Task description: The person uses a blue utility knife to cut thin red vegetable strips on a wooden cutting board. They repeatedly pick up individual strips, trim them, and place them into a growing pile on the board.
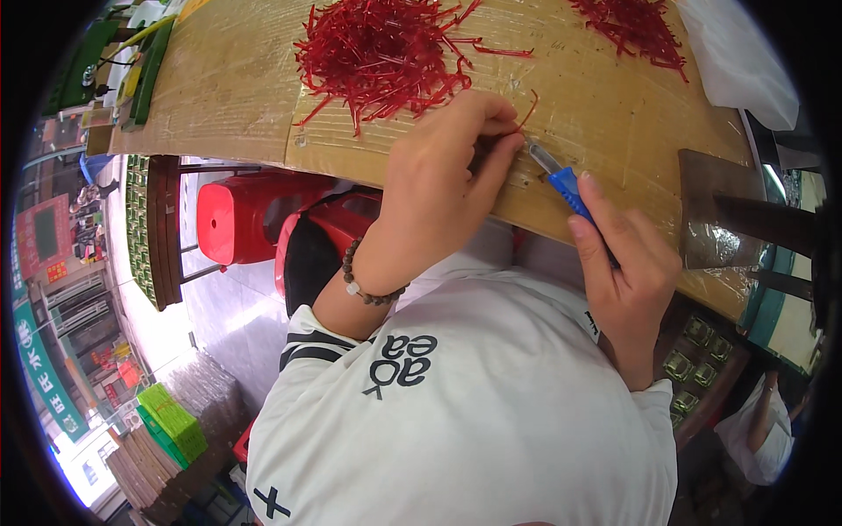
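A person in a white shirt point(491, 412), a beaded bracelet point(353, 273) on one wrist, works over a tan tabletop point(605, 131). The right hand point(630, 254) grips a blue-handled knife point(570, 191) between thumb and curled fingers, its metal tip just beside the left fingertips; whether it touches them is impossible to tell. The left hand point(445, 180) pinches a thin red strand point(532, 107) between thumb and forefinger, its free end curving up above the table's near edge. The strand looks very light, springy rather than limp, perhaps slick and easily nicked or snapped; a light fingertip hold close to the end being worked would likely steady it best. Just beyond lies a large tangled heap point(377, 57) of similar glossy strands, with a smaller heap point(633, 33) to the right, near a white plastic bag point(745, 61). Farther off, at left, a red stool point(226, 219) stands on pale flooring.
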